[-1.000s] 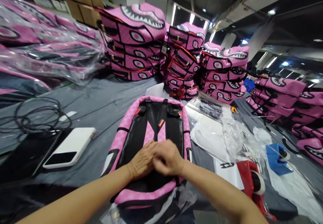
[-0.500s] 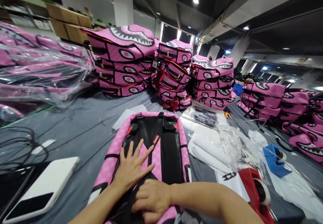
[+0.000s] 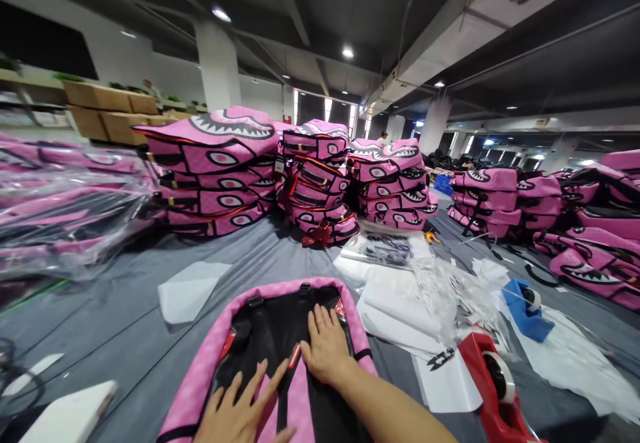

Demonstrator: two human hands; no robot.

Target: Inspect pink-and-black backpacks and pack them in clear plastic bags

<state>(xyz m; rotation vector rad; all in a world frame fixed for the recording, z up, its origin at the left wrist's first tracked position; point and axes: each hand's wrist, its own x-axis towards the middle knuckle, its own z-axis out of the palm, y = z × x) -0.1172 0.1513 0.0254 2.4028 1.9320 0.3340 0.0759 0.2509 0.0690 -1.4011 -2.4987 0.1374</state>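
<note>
A pink and black backpack [image 3: 361, 326] lies on the grey cloth in front of me, its black back panel and straps facing up. My left hand [image 3: 240, 406] rests on the lower left of that panel with its fingers spread. Higher up, on the right strap, my right hand [image 3: 327, 343] lies flat with fingers stretched out. A small red label [image 3: 295, 356] shows between the two hands. The bag's lower end is cut off by the bottom of the view.
Stacks of pink shark-mouth backpacks [image 3: 220, 163] stand behind. Plastic-wrapped bags [image 3: 65, 210] are at left, near a white device [image 3: 70, 416]. To the right lie white sheets [image 3: 395, 296], thread snips [image 3: 441, 359], a red tape dispenser [image 3: 493, 390] and a blue one [image 3: 527, 310].
My right hand has moved up the panel and opened from a curled shape onto the right strap. My left hand stays spread on the bag. The view has tilted upward.
</note>
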